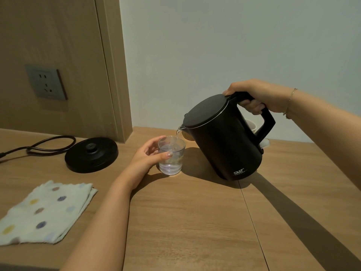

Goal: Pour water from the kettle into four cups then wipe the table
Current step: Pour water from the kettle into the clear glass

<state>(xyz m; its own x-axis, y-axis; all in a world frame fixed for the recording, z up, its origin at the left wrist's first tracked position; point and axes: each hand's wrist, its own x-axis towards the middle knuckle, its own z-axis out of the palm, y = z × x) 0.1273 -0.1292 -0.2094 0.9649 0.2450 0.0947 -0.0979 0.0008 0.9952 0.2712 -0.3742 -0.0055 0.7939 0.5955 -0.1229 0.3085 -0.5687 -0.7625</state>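
My right hand [259, 96] grips the handle of the black kettle [224, 137], which is tilted to the left above the wooden table [195, 222]. A thin stream of water falls from its spout into a clear glass cup [172, 159], partly filled, standing on the table. My left hand [148, 155] wraps around the cup's left side, thumb across its front. Behind the kettle, parts of other cups show: a brownish one [187, 134] under the spout and a white one [251, 125] inside the handle loop. A folded dotted cloth [45, 212] lies at the front left.
The round black kettle base [91, 154] sits left of the cup, its cord [39, 146] trailing to the left edge. A wall socket [46, 82] is on the wooden panel behind. A pale wall closes the back of the table.
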